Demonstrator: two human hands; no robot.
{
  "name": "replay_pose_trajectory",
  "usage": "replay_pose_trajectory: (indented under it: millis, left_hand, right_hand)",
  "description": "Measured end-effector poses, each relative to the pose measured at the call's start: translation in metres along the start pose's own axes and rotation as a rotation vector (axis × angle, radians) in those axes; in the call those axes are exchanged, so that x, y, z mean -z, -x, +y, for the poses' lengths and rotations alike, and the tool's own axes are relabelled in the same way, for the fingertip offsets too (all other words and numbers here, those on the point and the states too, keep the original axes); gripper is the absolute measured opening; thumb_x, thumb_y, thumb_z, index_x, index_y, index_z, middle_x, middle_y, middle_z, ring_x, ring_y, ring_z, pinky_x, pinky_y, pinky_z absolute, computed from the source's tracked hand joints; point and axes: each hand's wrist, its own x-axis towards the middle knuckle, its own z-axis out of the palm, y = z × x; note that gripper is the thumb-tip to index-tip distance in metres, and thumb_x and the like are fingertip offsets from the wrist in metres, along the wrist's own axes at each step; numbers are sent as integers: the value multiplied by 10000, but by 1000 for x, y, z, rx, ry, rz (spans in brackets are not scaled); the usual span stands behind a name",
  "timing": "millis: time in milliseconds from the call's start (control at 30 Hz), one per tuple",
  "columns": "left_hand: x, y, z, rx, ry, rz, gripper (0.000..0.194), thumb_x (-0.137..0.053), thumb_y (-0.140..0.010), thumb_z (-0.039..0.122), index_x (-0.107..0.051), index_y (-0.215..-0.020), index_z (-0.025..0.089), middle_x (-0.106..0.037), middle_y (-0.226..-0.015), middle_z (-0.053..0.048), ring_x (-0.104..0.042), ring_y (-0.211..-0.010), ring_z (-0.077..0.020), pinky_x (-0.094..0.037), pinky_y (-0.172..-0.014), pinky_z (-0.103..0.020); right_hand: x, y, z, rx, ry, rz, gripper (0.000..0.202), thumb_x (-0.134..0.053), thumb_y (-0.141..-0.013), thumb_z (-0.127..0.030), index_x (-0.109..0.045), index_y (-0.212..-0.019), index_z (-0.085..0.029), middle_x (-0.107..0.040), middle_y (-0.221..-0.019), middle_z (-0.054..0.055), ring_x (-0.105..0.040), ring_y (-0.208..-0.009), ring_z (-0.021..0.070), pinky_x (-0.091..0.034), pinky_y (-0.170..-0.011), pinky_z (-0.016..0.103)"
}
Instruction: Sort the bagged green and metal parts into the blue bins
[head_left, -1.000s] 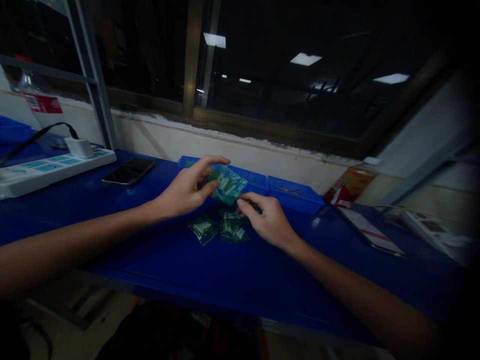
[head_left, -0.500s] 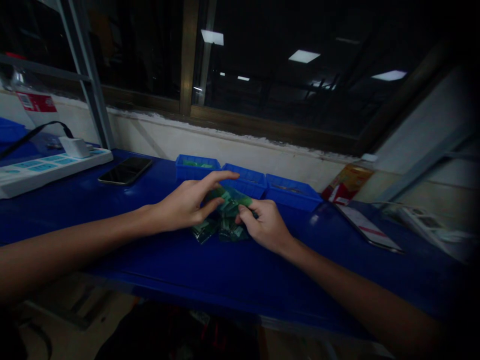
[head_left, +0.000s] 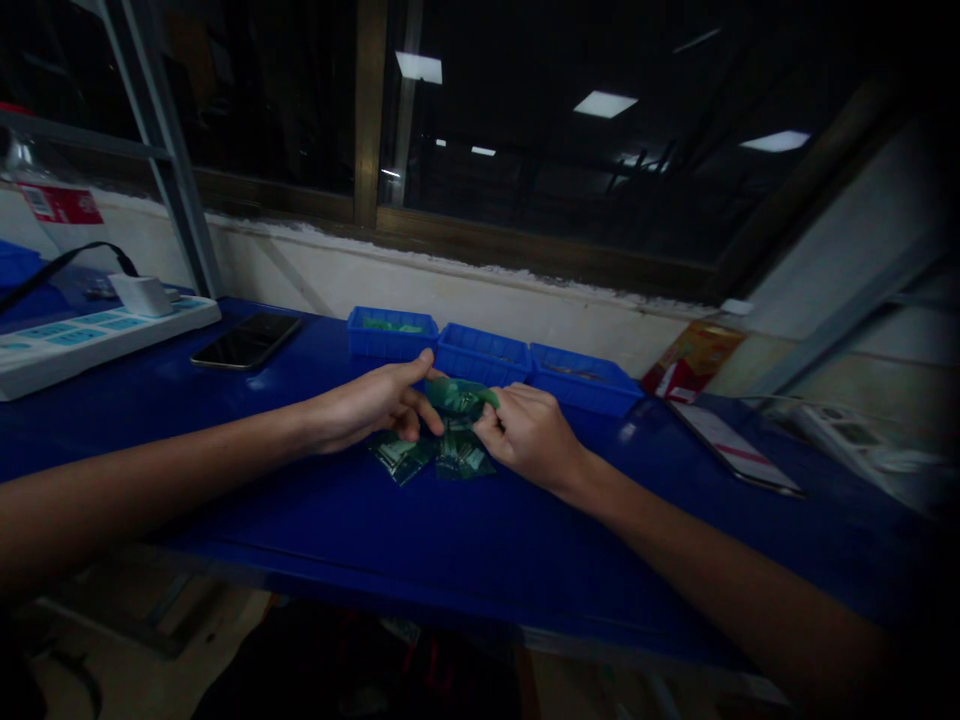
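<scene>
My right hand (head_left: 531, 432) pinches the right edge of a small green-tinted plastic bag (head_left: 454, 397), which hangs just above the table. At the bag's left side is my left hand (head_left: 386, 402), thumb raised and fingers apart and partly curled; its fingertips are by the bag, though whether they touch it is unclear. Pale small pieces show through the plastic. Beneath the hands, more green plastic bags (head_left: 401, 456) with small contents lie on the blue table (head_left: 420, 540).
Three blue bins stand along the wall: a left bin (head_left: 392, 345) with green pieces, a middle bin (head_left: 480, 365) and a right bin (head_left: 585, 390). A phone (head_left: 246, 341) and a power strip (head_left: 105, 335) lie left. Another phone (head_left: 739, 450) lies right, near an orange packet (head_left: 697, 358).
My left hand has turned and moved slightly down and left, its thumb now pointing up. The bag in my right hand has tilted flatter. The camera view has shifted slightly.
</scene>
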Motion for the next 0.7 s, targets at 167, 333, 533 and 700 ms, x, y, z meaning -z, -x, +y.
replay_pose_trajectory:
  millis: [167,333,533,700]
  left_hand:
    - [-5,1,0,8,144,26,240,-595,-749,336,-582,-860,123,-613,-729,-33,-504,-556,-86,-395,-577,-239]
    - [-1,1,4,-52,198,71,152,-620,-695,155,-592,-843,129,-562,-703,5,-507,-594,-72,-395,-596,-220]
    - [1,2,6,-300,-106,186,179,-564,-733,165,-558,-908,126,-569,-753,-13,-543,-666,-103,-435,-620,-246]
    - [4,7,2,-861,-796,369,340,-504,-786,125,-491,-1126,134,-602,-876,-41,-573,-799,-126,-456,-713,-250]
  right_hand:
    - [1,0,-3,127,28,26,235,-359,-782,-126,-592,-773,-99,-557,-566,38,-478,-526,130,-377,-564,266]
    - [3,-2,-3,170,41,25,250,-373,-788,-122,-606,-847,-53,-582,-615,73,-512,-579,155,-410,-593,295]
    - [7,-1,-5,-18,-171,1,292,-361,-796,-124,-629,-910,-97,-620,-700,73,-553,-641,154,-443,-644,305]
    - [13,-8,-17,-600,-710,-54,268,-392,-810,-206,-640,-876,-127,-611,-616,23,-567,-555,120,-425,-534,246]
